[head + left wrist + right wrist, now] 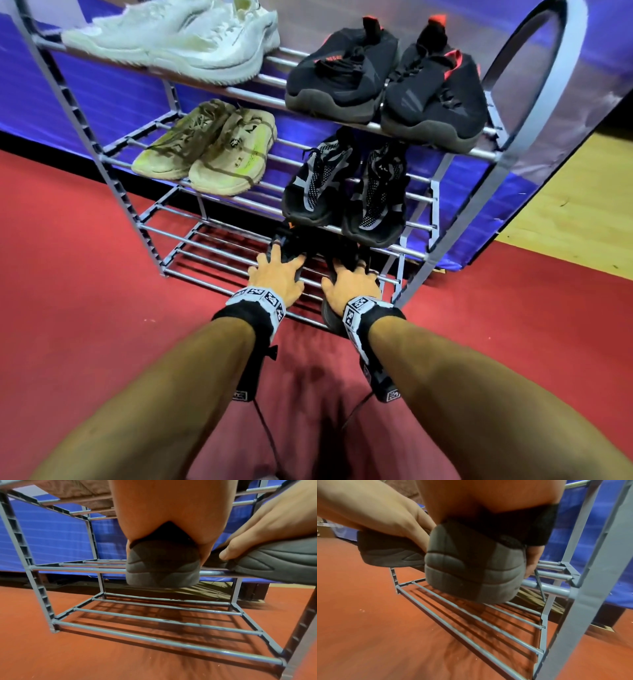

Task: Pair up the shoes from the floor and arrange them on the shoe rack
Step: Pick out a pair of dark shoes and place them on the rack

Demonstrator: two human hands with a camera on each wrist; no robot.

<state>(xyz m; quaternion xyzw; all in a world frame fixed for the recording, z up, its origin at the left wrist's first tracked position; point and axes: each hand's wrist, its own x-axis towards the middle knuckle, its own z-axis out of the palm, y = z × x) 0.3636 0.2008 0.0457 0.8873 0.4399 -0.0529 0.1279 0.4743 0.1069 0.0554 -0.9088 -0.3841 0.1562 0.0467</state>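
Two black shoes [318, 253] lie side by side near the right end of the shoe rack's [191, 236] third shelf — toes inward, heels toward the front edge — left hand [275, 275] and right hand [352, 287] each gripping one.

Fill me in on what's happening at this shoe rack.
A person is setting a black pair onto the rack's third shelf. The left hand grips one black shoe, the right hand grips the other shoe. Four pairs already sit on the two shelves above; the bottom shelf holds nothing.
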